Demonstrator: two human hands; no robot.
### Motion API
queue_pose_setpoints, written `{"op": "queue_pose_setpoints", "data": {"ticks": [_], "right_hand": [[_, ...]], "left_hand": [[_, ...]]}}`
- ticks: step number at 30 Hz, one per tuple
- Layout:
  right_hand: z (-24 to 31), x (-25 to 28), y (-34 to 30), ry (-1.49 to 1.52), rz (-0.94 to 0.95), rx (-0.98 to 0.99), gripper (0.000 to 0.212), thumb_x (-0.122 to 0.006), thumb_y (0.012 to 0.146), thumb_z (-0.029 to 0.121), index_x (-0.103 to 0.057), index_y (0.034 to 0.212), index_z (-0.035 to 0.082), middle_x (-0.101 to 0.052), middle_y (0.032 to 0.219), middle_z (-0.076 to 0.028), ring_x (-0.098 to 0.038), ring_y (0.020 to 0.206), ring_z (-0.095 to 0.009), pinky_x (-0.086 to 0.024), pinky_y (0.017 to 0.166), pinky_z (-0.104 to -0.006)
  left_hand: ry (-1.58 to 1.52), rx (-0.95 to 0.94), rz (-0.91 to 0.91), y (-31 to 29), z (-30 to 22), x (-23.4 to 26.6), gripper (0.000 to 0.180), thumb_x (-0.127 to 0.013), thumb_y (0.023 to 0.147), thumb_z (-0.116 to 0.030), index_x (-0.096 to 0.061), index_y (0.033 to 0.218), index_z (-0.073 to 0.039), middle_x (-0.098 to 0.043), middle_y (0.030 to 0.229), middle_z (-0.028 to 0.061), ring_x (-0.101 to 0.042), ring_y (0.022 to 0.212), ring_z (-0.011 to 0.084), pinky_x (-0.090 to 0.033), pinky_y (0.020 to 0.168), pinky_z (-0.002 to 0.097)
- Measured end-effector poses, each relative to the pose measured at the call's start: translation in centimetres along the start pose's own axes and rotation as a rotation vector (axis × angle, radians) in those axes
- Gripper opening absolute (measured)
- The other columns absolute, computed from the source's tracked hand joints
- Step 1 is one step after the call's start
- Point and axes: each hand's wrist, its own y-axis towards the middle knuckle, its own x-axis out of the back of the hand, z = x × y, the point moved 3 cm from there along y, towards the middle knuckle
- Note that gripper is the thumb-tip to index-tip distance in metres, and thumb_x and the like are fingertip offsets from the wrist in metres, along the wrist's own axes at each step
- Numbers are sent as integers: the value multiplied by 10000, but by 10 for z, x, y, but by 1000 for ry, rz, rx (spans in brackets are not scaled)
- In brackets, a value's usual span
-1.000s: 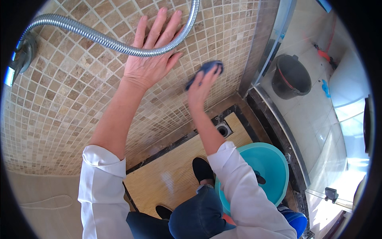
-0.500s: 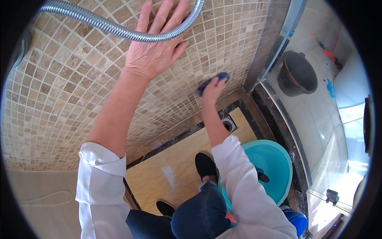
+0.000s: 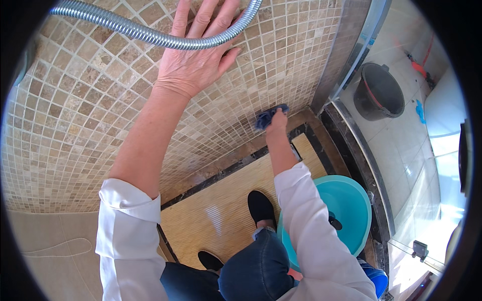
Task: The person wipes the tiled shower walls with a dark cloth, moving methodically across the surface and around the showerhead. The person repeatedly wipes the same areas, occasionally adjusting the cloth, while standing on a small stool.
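Observation:
My left hand (image 3: 196,62) lies flat on the brown mosaic-tiled wall (image 3: 125,100), fingers stretched and spread upward. A ribbed metal shower hose (image 3: 150,38) curves across in front of that hand. Lower down and to the right, my right hand (image 3: 277,123) grips a dark blue cloth (image 3: 267,116) and presses it against the low part of the wall, near the corner with the glass screen. Part of the cloth is hidden under the fingers.
A turquoise basin (image 3: 351,200) with a dark object in it stands by my right forearm. Beyond the curved dark sill (image 3: 359,145) sits a black bucket (image 3: 377,93). Under my feet is a ribbed tan mat (image 3: 228,215). A blue object (image 3: 374,278) lies behind the basin.
My right hand has moved the cloth down and slightly right along the wall, and the cloth looks more bunched. My left hand stays in place on the tiles.

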Motion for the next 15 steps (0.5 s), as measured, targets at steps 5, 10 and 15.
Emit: {"op": "queue_pose_setpoints", "data": {"ticks": [5,10,15], "right_hand": [[3,-19,-21,-102,14,171,720,-486,1086,295,-143,1635,-18,-391,1585,-252,-499,1364,-403,-394,1156,-437],[6,-30,-63,-516,-35,483,653,-463,1088,213,-192,1598,-92,-328,1592,-338,-459,1385,-453,-399,1140,-450],[58,-43,-42,-19,-158,191,488,-460,1041,100,-412,1479,-109,-595,1359,-277,-632,1144,-385,-481,993,-447]], "left_hand": [[11,11,-9,0,-2,-3,738,-679,842,-445,-535,1487,-118,-356,1657,113,-250,1569,351,-192,1266,593],[-2,11,11,-1,0,-1,731,-666,849,-458,-540,1481,-113,-357,1658,114,-260,1566,351,-203,1262,598],[87,20,25,-4,-2,-4,743,-658,871,-497,-489,1527,-193,-324,1676,74,-243,1572,327,-178,1270,586]]}}
